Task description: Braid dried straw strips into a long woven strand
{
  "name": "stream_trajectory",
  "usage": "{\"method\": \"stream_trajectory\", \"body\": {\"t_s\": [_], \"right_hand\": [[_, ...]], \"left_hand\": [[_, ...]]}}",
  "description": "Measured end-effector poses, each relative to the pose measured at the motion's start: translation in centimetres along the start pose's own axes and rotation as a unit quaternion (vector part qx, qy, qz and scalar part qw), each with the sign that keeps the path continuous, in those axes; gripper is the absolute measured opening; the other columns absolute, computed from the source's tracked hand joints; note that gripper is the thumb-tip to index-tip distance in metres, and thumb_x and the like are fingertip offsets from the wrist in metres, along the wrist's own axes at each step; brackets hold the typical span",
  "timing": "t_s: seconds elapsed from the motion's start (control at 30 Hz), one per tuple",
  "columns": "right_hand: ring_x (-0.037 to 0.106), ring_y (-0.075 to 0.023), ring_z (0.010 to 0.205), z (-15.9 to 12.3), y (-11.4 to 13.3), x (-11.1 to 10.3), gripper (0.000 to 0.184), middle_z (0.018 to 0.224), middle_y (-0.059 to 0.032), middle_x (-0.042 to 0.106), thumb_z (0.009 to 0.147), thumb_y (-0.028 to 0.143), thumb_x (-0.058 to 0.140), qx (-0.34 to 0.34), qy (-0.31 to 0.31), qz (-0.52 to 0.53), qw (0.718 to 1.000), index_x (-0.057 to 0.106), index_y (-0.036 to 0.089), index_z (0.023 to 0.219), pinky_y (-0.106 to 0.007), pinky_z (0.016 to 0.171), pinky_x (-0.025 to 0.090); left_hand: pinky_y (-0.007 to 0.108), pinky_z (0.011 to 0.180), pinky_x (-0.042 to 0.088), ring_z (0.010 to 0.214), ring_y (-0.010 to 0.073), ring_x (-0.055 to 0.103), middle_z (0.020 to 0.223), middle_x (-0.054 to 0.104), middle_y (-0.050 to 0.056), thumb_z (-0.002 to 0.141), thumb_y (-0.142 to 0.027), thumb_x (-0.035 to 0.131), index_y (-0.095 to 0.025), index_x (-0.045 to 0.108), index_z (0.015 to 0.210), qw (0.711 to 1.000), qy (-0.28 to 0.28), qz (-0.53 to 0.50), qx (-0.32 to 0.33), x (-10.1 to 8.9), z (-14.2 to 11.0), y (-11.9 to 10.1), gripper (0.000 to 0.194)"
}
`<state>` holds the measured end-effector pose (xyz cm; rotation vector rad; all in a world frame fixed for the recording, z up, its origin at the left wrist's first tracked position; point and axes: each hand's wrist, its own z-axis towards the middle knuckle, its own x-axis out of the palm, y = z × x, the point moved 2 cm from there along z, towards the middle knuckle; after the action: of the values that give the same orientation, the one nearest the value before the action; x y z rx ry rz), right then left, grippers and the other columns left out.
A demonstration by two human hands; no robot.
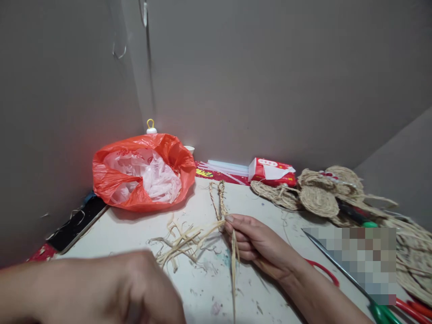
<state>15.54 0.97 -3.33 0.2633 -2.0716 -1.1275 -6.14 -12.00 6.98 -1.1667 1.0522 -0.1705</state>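
My right hand [251,236] pinches a braided straw cord [221,202] between thumb and fingers, over the middle of the white table. The braid runs away from me in a loop. Loose straw strands leave the pinch, one to the left and a long strand [233,274] down toward me. Close to the camera at lower left is my left hand [135,283], curled and slightly blurred; its fingertips and anything in them are hidden. Beyond it lies a small heap of loose straw strips [180,245].
A red plastic bag [114,198] with white plastic inside stands back left, near a dark phone [79,225]. A red tissue pack [273,171] sits at the back. Coiled straw pieces [319,202] and green-handled scissors [381,310] lie on the right. Grey walls enclose the table.
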Motion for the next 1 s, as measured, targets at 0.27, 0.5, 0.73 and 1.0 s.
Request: {"method": "stream_trajectory", "body": {"t_s": [0.27, 0.5, 0.73, 1.0], "right_hand": [[0.008, 0.0002, 0.039, -0.1, 0.0, 0.2, 0.035, 0.048, 0.0121, 0.018, 0.075, 0.04, 0.071, 0.006, 0.004, 0.007, 1.0, 0.049, 0.015, 0.063, -0.012, 0.034, 0.007], [0.008, 0.0004, 0.04, 0.0, 0.2, 0.2, 0.034, 0.049, 0.0123, 0.018, 0.072, 0.038, 0.074, 0.007, -0.003, 0.033, 0.999, 0.05, 0.015, 0.064, -0.012, 0.034, 0.008], [0.008, 0.0002, 0.039, -0.3, 0.2, 0.2, 0.033, 0.049, 0.0122, 0.019, 0.074, 0.037, 0.072, 0.004, 0.0, 0.028, 1.0, 0.049, 0.015, 0.064, -0.012, 0.034, 0.007], [0.007, -0.0004, 0.04, -0.2, 0.2, 0.2, 0.034, 0.049, 0.0126, 0.018, 0.075, 0.037, 0.071, 0.001, 0.007, 0.031, 0.999, 0.046, 0.016, 0.064, -0.012, 0.034, 0.008]], "left_hand": [[0.021, 0.056, 0.035, 0.058, 0.0102, 0.049, 0.07, 0.06, 0.003, 0.083, -0.028, 0.047, -0.018, 0.063, 0.082, 0.883, -0.275, 0.319, -0.209, -4.0, 0.2, 5.3, 0.019], [0.021, 0.049, 0.026, 0.05, 0.009, 0.041, 0.062, 0.056, 0.0, 0.078, -0.027, 0.052, -0.017, 0.057, 0.067, 0.92, -0.147, 0.266, -0.246, -0.5, 3.0, 5.8, 0.016], [0.021, 0.051, 0.027, 0.055, 0.0093, 0.045, 0.062, 0.056, -0.001, 0.074, -0.021, 0.053, -0.017, 0.059, 0.066, 0.937, -0.142, 0.184, -0.263, -0.1, 5.0, 8.1, 0.01], [0.02, 0.057, 0.04, 0.059, 0.0088, 0.054, 0.067, 0.061, 0.0, 0.072, -0.027, 0.063, -0.014, 0.056, 0.07, 0.917, -0.271, -0.184, -0.227, -2.8, 4.3, 8.7, 0.014]]}}
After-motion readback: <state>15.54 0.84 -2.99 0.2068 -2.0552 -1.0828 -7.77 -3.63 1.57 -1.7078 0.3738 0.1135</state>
